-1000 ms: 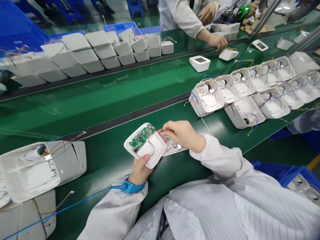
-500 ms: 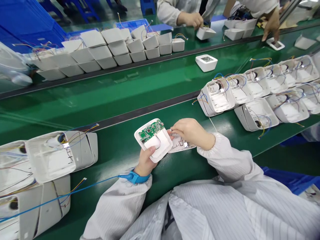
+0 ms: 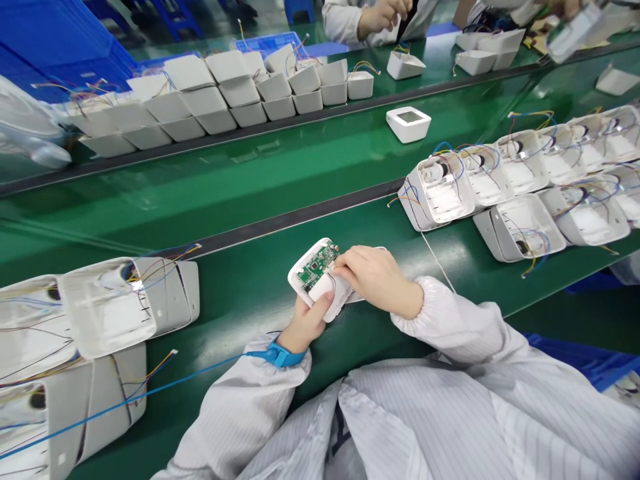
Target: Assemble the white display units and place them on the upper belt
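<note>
While the left hand (image 3: 307, 323) clasps a white plastic casing (image 3: 320, 288) tilted above the green table (image 3: 345, 348), a circuit board (image 3: 316, 265) showing inside, the right hand (image 3: 377, 280) curls nearly closed at its edge; whether it pinches anything, I cannot tell. Open white housings (image 3: 413, 207) either side contain cylindrical parts (image 3: 435, 172) and coloured wires (image 3: 161, 366). Blue crates (image 3: 65, 40) stand beyond.

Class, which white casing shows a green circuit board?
The white casing in the left hand: its green circuit board is exposed; none shows on the others.
</note>
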`<action>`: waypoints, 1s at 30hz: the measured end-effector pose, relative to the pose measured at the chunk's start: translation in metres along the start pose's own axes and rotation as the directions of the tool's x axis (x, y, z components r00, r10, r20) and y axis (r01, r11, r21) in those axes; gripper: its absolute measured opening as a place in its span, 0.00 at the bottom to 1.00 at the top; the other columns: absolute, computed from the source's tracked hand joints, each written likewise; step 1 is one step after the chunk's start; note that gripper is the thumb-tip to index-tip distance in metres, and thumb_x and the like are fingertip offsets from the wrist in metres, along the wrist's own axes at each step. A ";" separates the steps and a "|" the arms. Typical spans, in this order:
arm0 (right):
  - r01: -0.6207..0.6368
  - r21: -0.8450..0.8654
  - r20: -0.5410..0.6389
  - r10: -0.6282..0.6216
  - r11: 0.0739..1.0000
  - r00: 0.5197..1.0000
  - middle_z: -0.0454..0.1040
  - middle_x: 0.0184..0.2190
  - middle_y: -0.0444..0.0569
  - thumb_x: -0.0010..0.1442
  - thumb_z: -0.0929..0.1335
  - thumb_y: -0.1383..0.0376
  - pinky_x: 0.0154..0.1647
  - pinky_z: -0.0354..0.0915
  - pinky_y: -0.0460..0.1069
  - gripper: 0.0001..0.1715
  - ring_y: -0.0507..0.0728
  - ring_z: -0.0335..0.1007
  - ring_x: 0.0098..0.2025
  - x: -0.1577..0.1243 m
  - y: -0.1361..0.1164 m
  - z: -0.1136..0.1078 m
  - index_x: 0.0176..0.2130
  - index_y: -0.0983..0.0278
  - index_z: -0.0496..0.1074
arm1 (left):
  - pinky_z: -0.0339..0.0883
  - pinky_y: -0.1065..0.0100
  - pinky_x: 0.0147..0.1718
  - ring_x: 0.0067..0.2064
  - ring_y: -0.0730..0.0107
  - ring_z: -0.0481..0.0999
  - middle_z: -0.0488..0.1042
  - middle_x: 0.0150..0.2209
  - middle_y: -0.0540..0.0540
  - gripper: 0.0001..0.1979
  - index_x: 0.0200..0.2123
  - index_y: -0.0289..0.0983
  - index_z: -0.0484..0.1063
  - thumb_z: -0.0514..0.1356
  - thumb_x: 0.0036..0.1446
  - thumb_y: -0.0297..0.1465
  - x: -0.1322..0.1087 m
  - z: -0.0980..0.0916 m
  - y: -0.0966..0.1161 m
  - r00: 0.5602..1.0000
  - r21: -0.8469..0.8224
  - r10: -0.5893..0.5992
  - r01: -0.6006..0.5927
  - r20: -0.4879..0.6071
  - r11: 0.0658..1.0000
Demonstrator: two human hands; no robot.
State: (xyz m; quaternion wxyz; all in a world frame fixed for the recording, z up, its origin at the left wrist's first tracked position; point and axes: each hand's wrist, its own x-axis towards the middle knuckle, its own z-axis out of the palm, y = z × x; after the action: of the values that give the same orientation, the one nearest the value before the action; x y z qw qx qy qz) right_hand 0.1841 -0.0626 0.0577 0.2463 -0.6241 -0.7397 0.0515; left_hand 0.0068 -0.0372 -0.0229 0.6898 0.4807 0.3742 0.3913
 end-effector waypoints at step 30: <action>0.003 0.056 -0.122 0.004 0.998 0.993 0.74 0.50 0.57 0.69 0.62 0.53 0.50 0.68 0.54 0.22 0.60 0.70 0.52 0.002 0.005 0.001 0.53 0.64 0.71 | 0.74 0.50 0.51 0.49 0.47 0.79 0.79 0.48 0.43 0.29 0.50 0.37 0.75 0.71 0.43 0.40 0.005 -0.002 0.006 0.983 -0.186 -0.150 0.167 0.103 0.968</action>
State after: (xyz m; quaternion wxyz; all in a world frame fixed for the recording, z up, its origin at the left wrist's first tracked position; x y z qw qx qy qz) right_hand 0.1878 -0.0598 0.0556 0.3084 -0.6190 -0.7215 0.0342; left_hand 0.0057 -0.0301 -0.0181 0.7781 0.3966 0.3408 0.3480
